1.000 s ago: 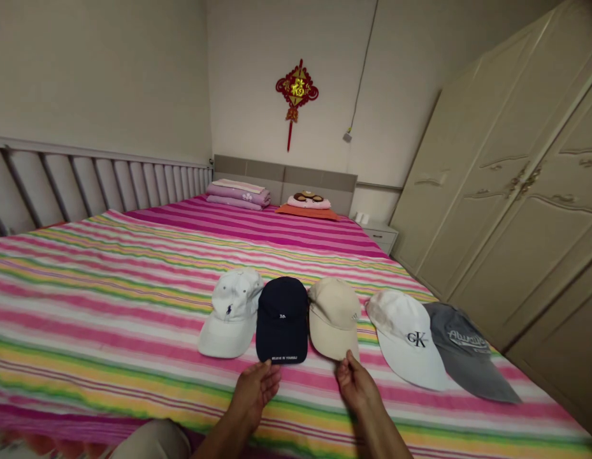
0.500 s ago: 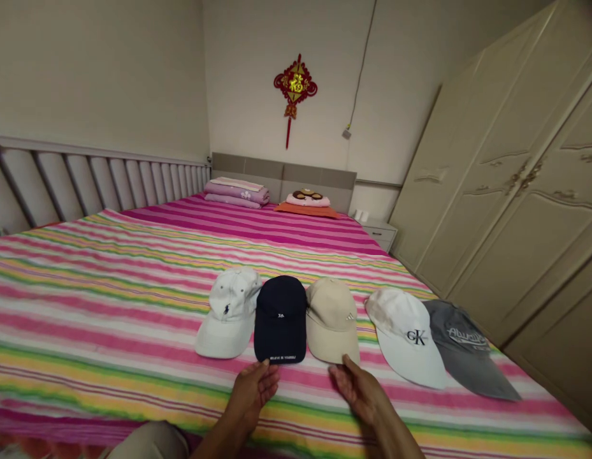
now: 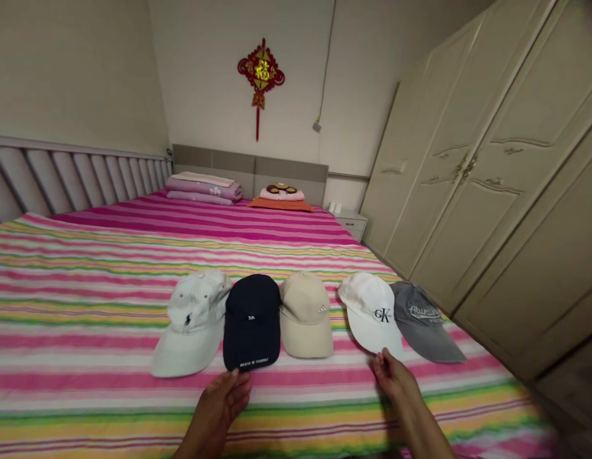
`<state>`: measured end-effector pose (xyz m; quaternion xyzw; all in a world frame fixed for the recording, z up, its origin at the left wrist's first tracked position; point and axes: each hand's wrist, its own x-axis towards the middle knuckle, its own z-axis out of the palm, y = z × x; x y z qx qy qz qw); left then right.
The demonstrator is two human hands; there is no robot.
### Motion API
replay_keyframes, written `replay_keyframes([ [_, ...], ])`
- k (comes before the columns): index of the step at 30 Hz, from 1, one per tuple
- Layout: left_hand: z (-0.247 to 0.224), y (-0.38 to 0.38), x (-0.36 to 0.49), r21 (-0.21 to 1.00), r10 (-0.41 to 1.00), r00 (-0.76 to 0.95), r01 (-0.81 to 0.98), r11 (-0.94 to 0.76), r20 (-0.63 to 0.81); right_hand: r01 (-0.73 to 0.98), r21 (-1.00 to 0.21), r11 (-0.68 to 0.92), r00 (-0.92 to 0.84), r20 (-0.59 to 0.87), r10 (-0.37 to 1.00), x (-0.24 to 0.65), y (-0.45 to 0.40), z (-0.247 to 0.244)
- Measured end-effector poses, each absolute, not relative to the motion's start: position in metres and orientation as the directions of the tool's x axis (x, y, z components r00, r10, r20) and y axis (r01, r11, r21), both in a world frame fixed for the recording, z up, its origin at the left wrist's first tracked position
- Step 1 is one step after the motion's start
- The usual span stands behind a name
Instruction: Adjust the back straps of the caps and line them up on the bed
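Five baseball caps lie in a row, brims toward me. At the left is a white cap with a dark rider emblem (image 3: 193, 322); beside it is a navy cap (image 3: 252, 319), and then a beige cap (image 3: 305, 312). After a gap come a white cap with "CK" lettering (image 3: 369, 309) and a grey cap (image 3: 422, 322), partly behind it. My left hand (image 3: 222, 401) is open, its thumb at the front edge of the navy brim and its fingers loosely spread. My right hand (image 3: 394, 376) pinches the front edge of the "CK" brim, thumb on top and fingers curled below.
A striped sheet (image 3: 109, 344) covers the bed under the caps. Folded purple bedding (image 3: 202, 188) and an orange-and-pink stack (image 3: 281, 196) lie by the headboard (image 3: 290, 175). A railing (image 3: 76, 178) runs along the left, a wardrobe (image 3: 506, 191) along the right.
My right hand has moved right from the beige brim to the white "CK" cap's brim. My left hand stays by the navy brim. The view has turned right.
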<state>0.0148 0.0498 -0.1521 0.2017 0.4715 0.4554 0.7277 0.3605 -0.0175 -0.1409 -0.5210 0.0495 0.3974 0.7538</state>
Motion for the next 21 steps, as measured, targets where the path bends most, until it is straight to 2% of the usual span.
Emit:
replay_keyframes([
  [12,-0.153,0.050,0.015,0.748,0.859,0.107,-0.446,0.491,-0.500,-0.644,-0.754,0.132,0.639,-0.435,0.634,0.344,-0.001,-0.158],
  [18,-0.152,0.049,0.016,0.757,0.857,0.089,-0.428,0.493,-0.507,-0.602,-0.797,0.038,0.623,-0.440,0.647,0.344,-0.011,-0.156],
  [21,-0.153,0.049,0.016,0.759,0.855,0.077,-0.426,0.493,-0.512,-0.550,-0.835,0.006,0.666,-0.434,0.607,0.361,-0.028,-0.153],
])
